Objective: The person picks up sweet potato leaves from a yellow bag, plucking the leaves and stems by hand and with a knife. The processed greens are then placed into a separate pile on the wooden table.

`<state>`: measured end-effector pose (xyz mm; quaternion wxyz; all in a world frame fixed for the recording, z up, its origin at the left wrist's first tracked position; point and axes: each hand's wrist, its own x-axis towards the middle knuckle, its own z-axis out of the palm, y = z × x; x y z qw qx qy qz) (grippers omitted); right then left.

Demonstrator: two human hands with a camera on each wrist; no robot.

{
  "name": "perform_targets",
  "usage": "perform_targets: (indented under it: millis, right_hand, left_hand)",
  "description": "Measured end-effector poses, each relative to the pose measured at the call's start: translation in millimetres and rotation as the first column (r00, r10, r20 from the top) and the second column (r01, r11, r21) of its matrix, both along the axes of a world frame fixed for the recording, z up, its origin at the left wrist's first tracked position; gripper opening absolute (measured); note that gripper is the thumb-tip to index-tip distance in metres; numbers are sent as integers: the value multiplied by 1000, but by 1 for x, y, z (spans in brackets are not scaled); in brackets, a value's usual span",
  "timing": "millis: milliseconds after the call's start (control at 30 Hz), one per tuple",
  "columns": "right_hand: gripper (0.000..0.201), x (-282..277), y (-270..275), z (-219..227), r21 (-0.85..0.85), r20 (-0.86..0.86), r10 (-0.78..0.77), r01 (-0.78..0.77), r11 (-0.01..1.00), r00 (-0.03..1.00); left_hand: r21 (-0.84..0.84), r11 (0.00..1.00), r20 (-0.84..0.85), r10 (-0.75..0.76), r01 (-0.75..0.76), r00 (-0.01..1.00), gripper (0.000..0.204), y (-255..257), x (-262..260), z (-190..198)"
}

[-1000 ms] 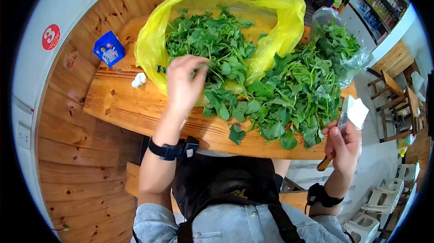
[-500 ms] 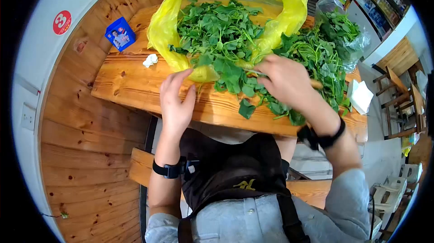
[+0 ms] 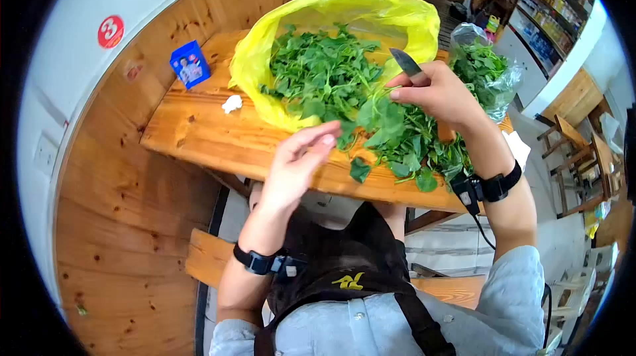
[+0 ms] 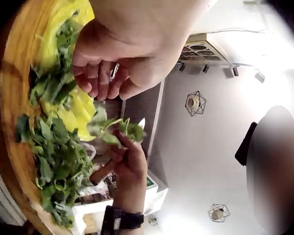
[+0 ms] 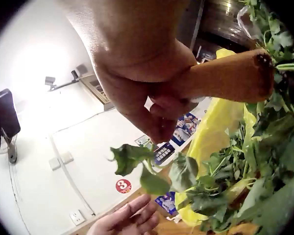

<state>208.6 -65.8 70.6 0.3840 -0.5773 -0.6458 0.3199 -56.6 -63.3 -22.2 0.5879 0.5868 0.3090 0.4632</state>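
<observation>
My right hand (image 3: 445, 94) grips a small knife by its wooden handle (image 5: 230, 76), the blade (image 3: 407, 64) pointing up and to the left. Its thumb and fingertips also pinch a leafy green sprig (image 5: 154, 180), which hangs over the pile of leafy greens (image 3: 414, 147). Just left of the sprig is my left hand (image 3: 298, 160), fingers loosely bent, nothing visible in them. Behind both hands a yellow plastic bag (image 3: 255, 67) lies open, with more leafy greens (image 3: 324, 64) inside.
At the right back sits a clear plastic bag (image 3: 510, 81) of greens. A white crumpled tissue (image 3: 232, 104) and a blue box (image 3: 190, 64) lie on the left of the wooden table (image 3: 199, 124). White paper (image 3: 517, 147) is at the right edge. A wood-panelled wall (image 3: 126, 190) flanks the left.
My right hand came from the table's right edge to over the greens and now holds a sprig along with the knife. My left hand moved from the bag's edge down and right, towards the sprig.
</observation>
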Motion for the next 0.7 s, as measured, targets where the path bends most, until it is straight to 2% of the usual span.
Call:
perform_targets:
  millis: [33, 67, 100, 133, 167, 200, 300, 333, 433, 467, 600, 700]
  right_hand:
    - [21, -3, -3, 5, -47, -58, -14, 11, 999, 998]
    - [20, -5, -5, 10, -96, -118, -32, 21, 995, 993]
    - [19, -6, -3, 12, -143, -179, -54, 28, 989, 982]
    - [20, -6, 1, 12, -168, -204, -85, 51, 984, 975]
    - [22, -1, 10, 9, -152, -143, -58, 36, 988, 988]
    - [25, 3, 20, 4, -123, -125, -46, 31, 992, 991]
    - [30, 5, 47, 11, -43, -87, -22, 18, 999, 996]
    - [33, 7, 54, 22, -9, -81, -14, 13, 1000, 997]
    - [22, 21, 65, 63, -203, -325, -239, 179, 963, 915]
    - [24, 32, 66, 65, -245, -311, -246, 173, 954, 918]
    - [29, 70, 52, 72, -331, -298, -233, 128, 935, 926]
    - [27, 78, 46, 93, -341, -312, -240, 127, 931, 919]
  left_hand:
    - [-109, 990, 93, -83, 93, 992, 30, 3, 19, 12]
    - [-86, 980, 130, -169, 181, 977, 34, 14, 30, 12]
    - [-134, 969, 226, -174, 207, 958, 33, 18, 45, 19]
    - [-169, 948, 251, -223, 269, 942, 31, 27, 51, 25]
    - [-202, 923, 277, -267, 328, 923, 30, 39, 57, 29]
    - [-314, 900, 258, -224, 301, 940, 26, 51, 62, 32]
    - [-435, 799, 287, -314, 415, 905, 21, 97, 69, 35]
    - [-482, 752, 367, -293, 450, 883, 20, 112, 74, 41]
    - [-600, 588, 560, -176, 543, 809, 17, 142, 84, 63]
    - [-572, 572, 618, -171, 588, 768, 19, 148, 85, 68]
    - [-626, 514, 640, -91, 587, 763, 22, 153, 96, 104]
    - [-732, 573, 386, -96, 368, 918, 20, 143, 119, 167]
